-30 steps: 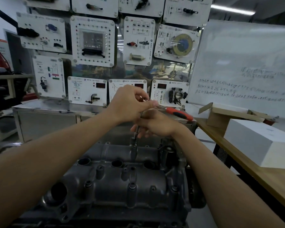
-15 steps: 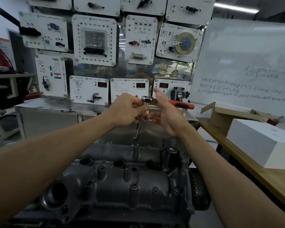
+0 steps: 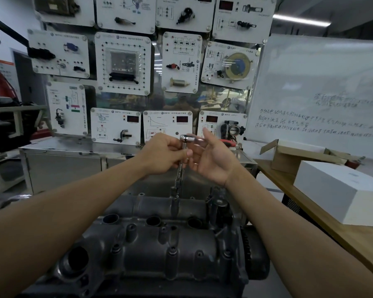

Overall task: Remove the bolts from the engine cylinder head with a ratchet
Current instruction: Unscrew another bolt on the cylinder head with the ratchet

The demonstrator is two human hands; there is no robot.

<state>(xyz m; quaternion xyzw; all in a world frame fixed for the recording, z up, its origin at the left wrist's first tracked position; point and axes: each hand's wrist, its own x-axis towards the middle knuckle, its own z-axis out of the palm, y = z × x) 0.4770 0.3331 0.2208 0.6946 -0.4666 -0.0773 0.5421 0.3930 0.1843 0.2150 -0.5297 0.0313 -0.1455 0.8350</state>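
- Head view: the left hand [image 3: 164,154] had its fingers curled around the upright extension bar [image 3: 179,168], just below the head of the ratchet [image 3: 185,138].
- The right hand [image 3: 213,161] was open, with straight fingers and the palm turned to the left. The ratchet handle crossed by its fingers, but whether they touched it could not be told.
- The bar went down to the far edge of the cylinder head [image 3: 159,248], which lay near, in the centre.
- On the right stood a wooden table [image 3: 353,244] with a white box [image 3: 336,196] and a cardboard box [image 3: 289,157].
- Far behind were training panels [image 3: 123,63] and a whiteboard [image 3: 321,82].
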